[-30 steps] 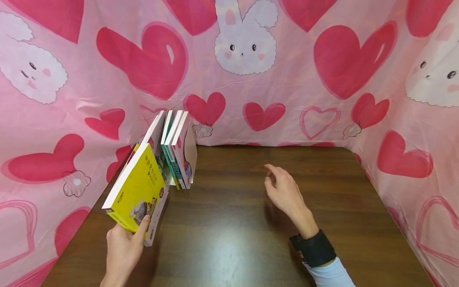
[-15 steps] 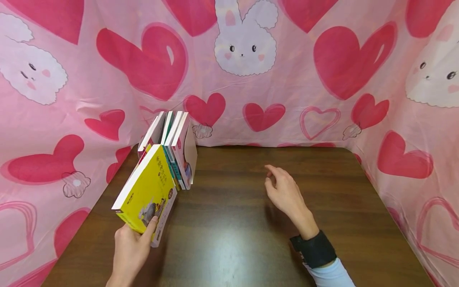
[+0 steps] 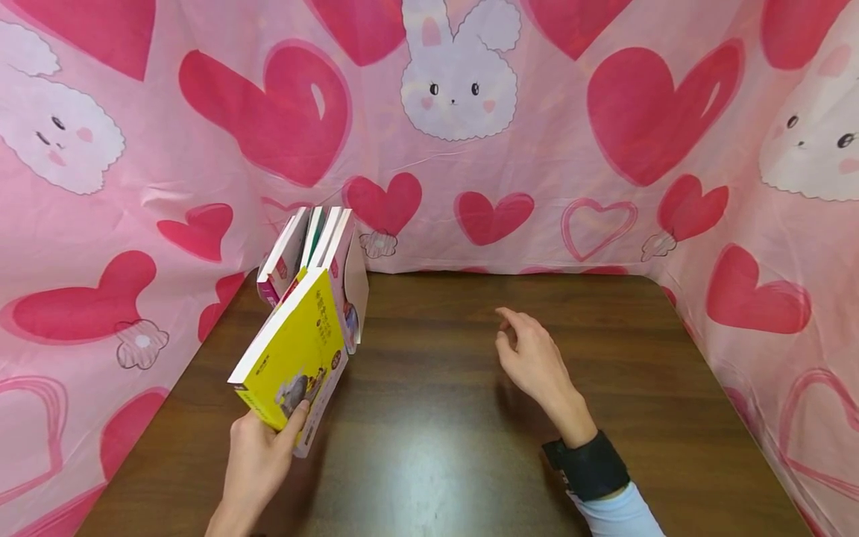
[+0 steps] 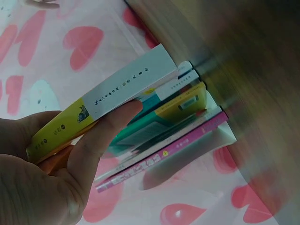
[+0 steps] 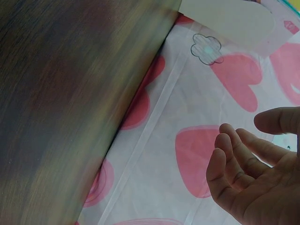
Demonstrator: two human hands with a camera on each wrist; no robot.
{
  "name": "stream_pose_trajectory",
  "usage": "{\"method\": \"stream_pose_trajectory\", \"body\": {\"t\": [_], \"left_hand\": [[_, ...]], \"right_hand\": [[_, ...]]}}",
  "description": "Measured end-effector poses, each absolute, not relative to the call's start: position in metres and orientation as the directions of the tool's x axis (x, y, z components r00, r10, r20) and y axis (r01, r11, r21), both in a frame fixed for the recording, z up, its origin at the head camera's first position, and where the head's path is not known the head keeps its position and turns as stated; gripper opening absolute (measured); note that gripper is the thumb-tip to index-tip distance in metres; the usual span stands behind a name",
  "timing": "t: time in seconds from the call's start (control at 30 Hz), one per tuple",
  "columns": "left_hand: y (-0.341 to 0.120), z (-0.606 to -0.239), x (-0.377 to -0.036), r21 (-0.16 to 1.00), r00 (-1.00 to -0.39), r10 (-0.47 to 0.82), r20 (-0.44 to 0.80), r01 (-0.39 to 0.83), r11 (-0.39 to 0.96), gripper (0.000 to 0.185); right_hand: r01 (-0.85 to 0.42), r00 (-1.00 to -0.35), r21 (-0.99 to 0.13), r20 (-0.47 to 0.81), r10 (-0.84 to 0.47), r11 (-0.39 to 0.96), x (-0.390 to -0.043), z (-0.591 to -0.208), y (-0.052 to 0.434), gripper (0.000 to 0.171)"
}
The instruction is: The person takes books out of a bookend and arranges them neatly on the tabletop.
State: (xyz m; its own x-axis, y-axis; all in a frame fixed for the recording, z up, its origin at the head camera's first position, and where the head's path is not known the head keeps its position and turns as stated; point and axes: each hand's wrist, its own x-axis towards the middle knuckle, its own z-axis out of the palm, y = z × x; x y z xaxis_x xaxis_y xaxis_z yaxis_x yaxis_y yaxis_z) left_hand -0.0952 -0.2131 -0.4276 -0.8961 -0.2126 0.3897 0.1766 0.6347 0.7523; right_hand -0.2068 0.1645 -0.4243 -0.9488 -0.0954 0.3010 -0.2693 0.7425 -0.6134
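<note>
My left hand (image 3: 258, 466) grips the near bottom corner of a yellow book (image 3: 291, 354), thumb on its cover, and holds it tilted just in front of a row of upright books (image 3: 315, 253) leaning against a white bookend (image 3: 358, 287) at the table's far left. In the left wrist view the thumb of the left hand (image 4: 56, 168) lies across the yellow book (image 4: 112, 103), with the row of books (image 4: 173, 136) behind it. My right hand (image 3: 533, 362) hovers over the middle of the table, fingers loosely curled, holding nothing; the right wrist view shows the right hand (image 5: 253, 173) relaxed.
The dark wooden table (image 3: 470, 447) is walled on three sides by a pink cloth (image 3: 470, 149) printed with hearts and rabbits. A black wrist strap (image 3: 587, 466) sits on my right forearm.
My left hand has carried the yellow book to the right and slightly away, bringing it in front of the row of books. The right hand has stayed in place.
</note>
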Motion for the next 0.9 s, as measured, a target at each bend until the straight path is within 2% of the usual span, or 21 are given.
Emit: {"method": "stream_pose_trajectory", "body": {"t": [0.27, 0.9], "left_hand": [[-0.204, -0.427, -0.103, 0.783, -0.928, -0.174, 0.329, 0.165, 0.600, 0.039], [-0.189, -0.428, -0.128, 0.802, -0.950, -0.053, 0.308, 0.229, 0.551, 0.043]], "right_hand": [[-0.270, -0.950, -0.614, 0.297, -0.100, 0.742, -0.207, -0.426, 0.163, 0.039], [-0.272, -0.948, -0.617, 0.303, -0.095, 0.739, -0.207, -0.426, 0.165, 0.038]]}}
